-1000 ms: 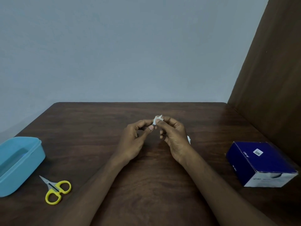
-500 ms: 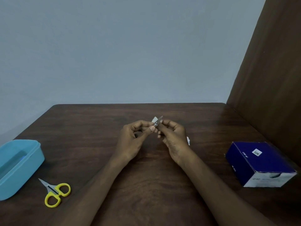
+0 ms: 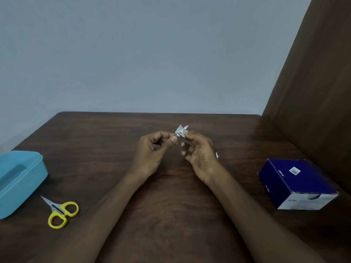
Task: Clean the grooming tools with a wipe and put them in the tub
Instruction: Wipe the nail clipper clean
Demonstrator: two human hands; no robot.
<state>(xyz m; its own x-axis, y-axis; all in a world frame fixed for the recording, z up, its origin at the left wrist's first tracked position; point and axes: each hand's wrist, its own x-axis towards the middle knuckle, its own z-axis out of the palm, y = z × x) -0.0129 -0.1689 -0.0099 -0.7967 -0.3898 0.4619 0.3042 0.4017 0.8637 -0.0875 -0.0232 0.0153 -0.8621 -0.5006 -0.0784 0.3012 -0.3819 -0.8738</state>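
Above the middle of the table, my left hand pinches a small metal grooming tool, mostly hidden by my fingers. My right hand holds a small white wipe folded around the tool's far tip. Yellow-handled scissors lie shut at the front left, blades pointing away to the left. Just left of them stands the light blue tub, open, partly cut off by the frame edge.
A dark blue box with a white end sits at the right, near a brown side panel. A scrap of white peeks out behind my right wrist. The brown wooden table ends at a grey wall.
The wipe, which had slipped back to show the tool's metal tip half a second ago, again covers the tip. Both hands stay together at mid-table.
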